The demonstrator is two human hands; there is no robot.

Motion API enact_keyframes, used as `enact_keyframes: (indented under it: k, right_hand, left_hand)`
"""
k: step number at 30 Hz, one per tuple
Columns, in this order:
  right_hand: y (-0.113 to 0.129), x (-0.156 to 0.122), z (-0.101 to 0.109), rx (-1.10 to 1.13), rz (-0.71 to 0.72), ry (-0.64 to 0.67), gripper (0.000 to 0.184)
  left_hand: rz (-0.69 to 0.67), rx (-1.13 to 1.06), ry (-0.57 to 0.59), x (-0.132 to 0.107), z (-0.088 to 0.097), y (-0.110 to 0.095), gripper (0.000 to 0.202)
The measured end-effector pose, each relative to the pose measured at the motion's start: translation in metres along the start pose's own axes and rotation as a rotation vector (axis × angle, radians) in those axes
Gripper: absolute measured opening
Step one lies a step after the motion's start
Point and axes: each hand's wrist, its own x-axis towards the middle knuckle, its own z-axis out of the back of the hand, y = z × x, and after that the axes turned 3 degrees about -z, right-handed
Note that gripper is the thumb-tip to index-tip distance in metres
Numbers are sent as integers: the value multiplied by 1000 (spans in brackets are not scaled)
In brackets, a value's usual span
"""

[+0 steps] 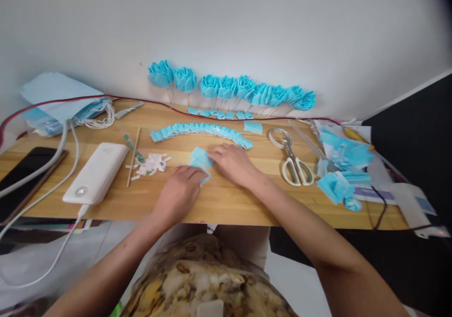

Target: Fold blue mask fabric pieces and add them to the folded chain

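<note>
Small light-blue pieces of thin, fabric-like material lie on the wooden desk between my two hands. My left hand bends its fingers over the lower piece, and a corner sticks out past the fingertips. From the other side, my right hand presses its closed fingers on the right edge of the upper piece. Just behind them curves a row of overlapping folded blue pieces. Farther back, short folded blue pieces form a line, with a flat blue strip to their right.
Several blue fabric flowers on stems lean against the wall. Scissors and a tape roll lie right, near blue scraps. Left are white paper bits, a stick, a power bank and a phone.
</note>
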Motion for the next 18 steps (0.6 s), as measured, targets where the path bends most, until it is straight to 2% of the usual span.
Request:
enact_keyframes:
  k: [3, 5, 7, 9, 11, 13, 15, 18]
  right_hand:
    - [13, -26, 3, 61, 46, -61, 34]
    - [8, -46, 9, 107, 29, -129, 39]
    - [-11, -62, 17, 125, -23, -179, 40]
    - [-41, -70, 25, 111, -129, -223, 39]
    - [-74, -69, 30, 63, -312, -255, 36]
    - [-103, -58, 29, 5, -460, -203, 34]
    - [-124, -43, 22, -65, -509, -115, 35]
    - [-138, -23, 8, -113, -497, -31, 37]
  left_hand:
    - [-4, -58, -143, -9, 11, -1, 25]
    - [0, -50, -187, -11, 14, 1, 22]
    - [-12, -42, -161, -9, 13, 4, 21]
    - [-46, -30, -101, -2, 9, 6, 21]
    - [-81, -5, -46, 7, 6, 7, 21]
    - [-106, 20, 0, 15, 5, 7, 21]
    - [-116, 33, 31, 22, 5, 8, 21]
    - [-110, 43, 39, 26, 4, 12, 21]
